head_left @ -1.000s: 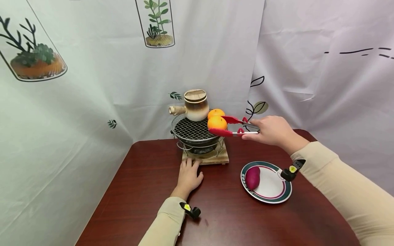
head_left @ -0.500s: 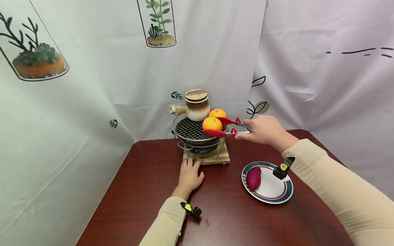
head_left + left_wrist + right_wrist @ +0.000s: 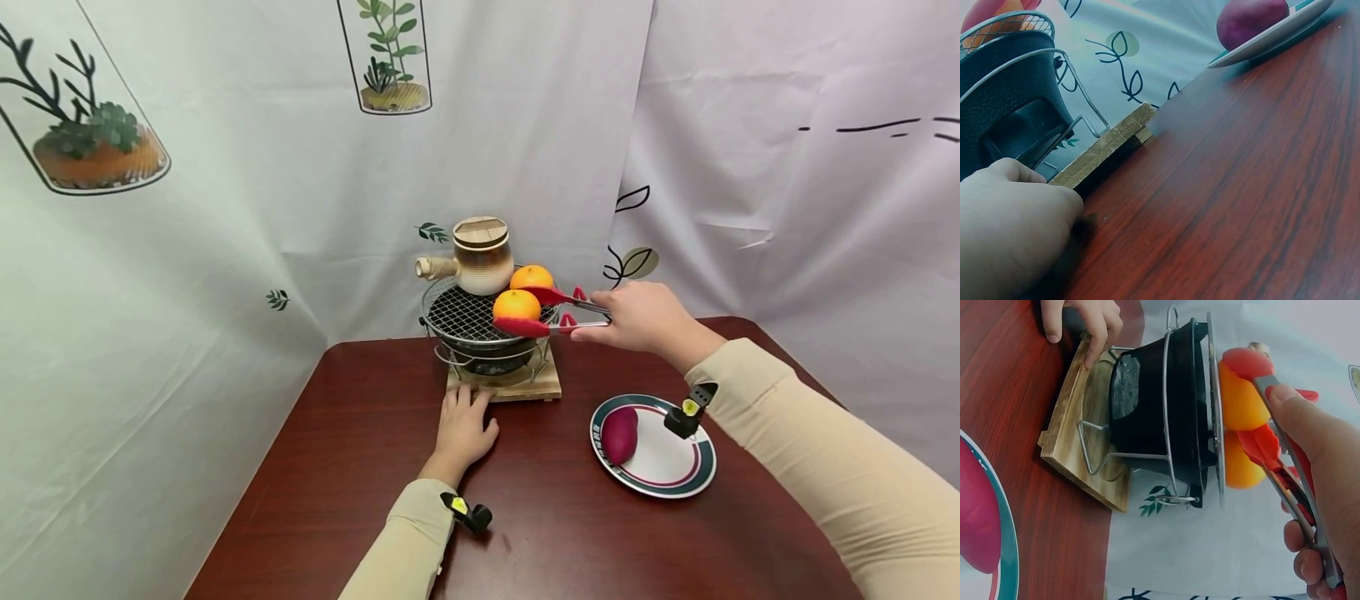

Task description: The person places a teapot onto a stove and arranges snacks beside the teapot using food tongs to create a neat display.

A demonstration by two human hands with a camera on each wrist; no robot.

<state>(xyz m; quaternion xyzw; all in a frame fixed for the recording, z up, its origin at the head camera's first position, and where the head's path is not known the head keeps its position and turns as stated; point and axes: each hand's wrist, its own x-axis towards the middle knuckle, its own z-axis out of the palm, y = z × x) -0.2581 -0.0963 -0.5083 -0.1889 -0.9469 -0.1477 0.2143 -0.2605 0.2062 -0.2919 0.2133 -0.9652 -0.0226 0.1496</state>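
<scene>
My right hand (image 3: pixel 637 317) grips metal tongs (image 3: pixel 522 327) with red tips. The tips stand on either side of the front orange (image 3: pixel 517 307), which sits on the wire mesh (image 3: pixel 465 317) of a small black tabletop grill (image 3: pixel 1154 403). A second orange (image 3: pixel 532 276) lies just behind it, beside a clay pot (image 3: pixel 482 268) with a wooden lid and a side handle. My left hand (image 3: pixel 461 429) rests its fingers on the front edge of the grill's wooden base (image 3: pixel 517 387), its thumb by the tabletop.
On the right of the brown table (image 3: pixel 360 467) stands a green-rimmed plate (image 3: pixel 675 483) bearing a purple sweet potato (image 3: pixel 619 435). A printed white cloth (image 3: pixel 525 125) hangs close behind the grill.
My right hand has moved left with the tongs, and the front orange has shifted left and lowered onto the mesh. My left hand stays put on the wooden base.
</scene>
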